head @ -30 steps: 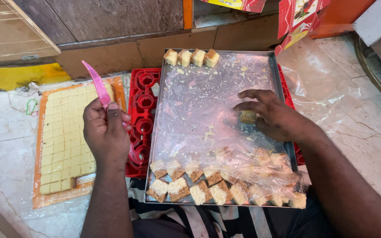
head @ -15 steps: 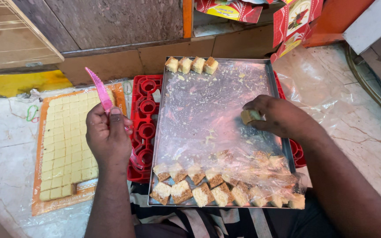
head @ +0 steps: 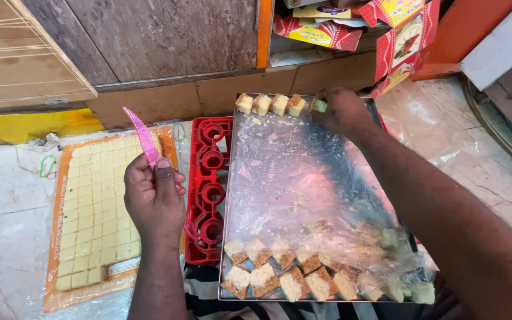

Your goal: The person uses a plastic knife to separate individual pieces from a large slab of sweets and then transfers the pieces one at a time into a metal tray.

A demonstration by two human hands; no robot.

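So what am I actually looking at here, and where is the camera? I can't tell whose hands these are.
There is no machine: one person works with bare hands, and the single camera sits on their head, looking down, so both arms enter from the bottom of the picture.

The left hand grips a pink serrated knife, blade pointing up and away. The right hand reaches to the far edge of a metal tray lined with clear plastic film, its fingers closed on a small pale square sweet beside a row of four similar pieces. More cut pieces, pale on top and brown beneath, crowd the tray's near end.

Left of the tray lies a red plastic crate, and further left a pale slab cut into a grid of squares on orange-edged paper, all on a stone floor.
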